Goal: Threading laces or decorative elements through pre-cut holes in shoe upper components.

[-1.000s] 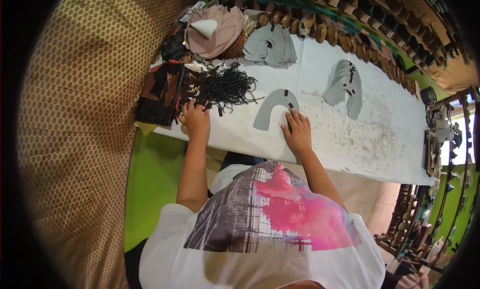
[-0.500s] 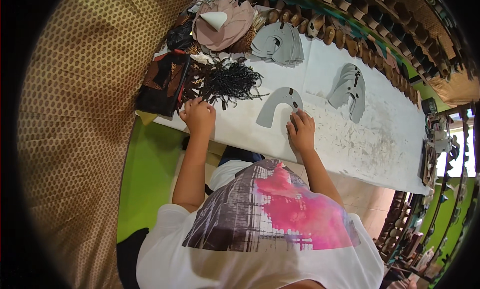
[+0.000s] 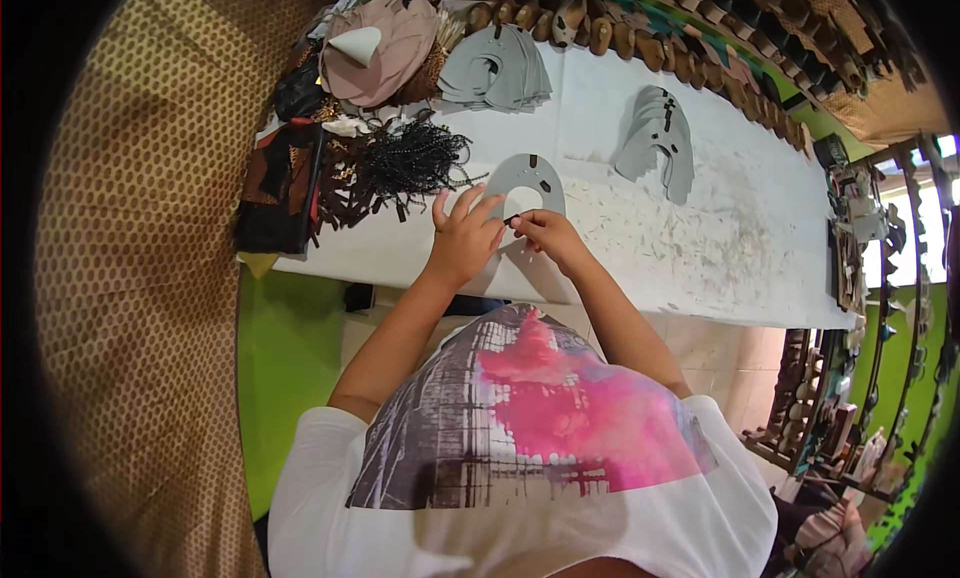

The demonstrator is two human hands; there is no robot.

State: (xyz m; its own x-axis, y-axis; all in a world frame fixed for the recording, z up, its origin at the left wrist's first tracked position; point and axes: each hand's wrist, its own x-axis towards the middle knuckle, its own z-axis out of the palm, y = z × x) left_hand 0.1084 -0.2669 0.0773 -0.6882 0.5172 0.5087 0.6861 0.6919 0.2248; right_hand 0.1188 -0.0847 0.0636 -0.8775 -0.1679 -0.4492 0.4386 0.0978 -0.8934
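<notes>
- Your left hand (image 3: 462, 240) has come in from the tangle of black cords (image 3: 405, 168), where it sat a second ago. Its fingers (image 3: 470, 206) are now spread, lying against the near left edge of the grey horseshoe-shaped cutout (image 3: 525, 178).
- That cutout lies flat on the white counter (image 3: 700, 248), just beyond your fingertips. It has swung round since a second ago, so its arch now points away from you.
- Your right hand (image 3: 552, 238) has left its flat press on the piece and drawn in beside the left hand. Its fingers are pressed together, pinching something small and dark at the cutout's near edge; what that is I cannot tell.
- With both hands meeting at one spot, I judge you have gone from fetching and steadying to fine work on that edge.
- Further right of your fingers, a stack of like grey pieces (image 3: 655, 138) lies well apart, untouched; another grey stack (image 3: 495, 73) sits beyond the cutout.
</notes>
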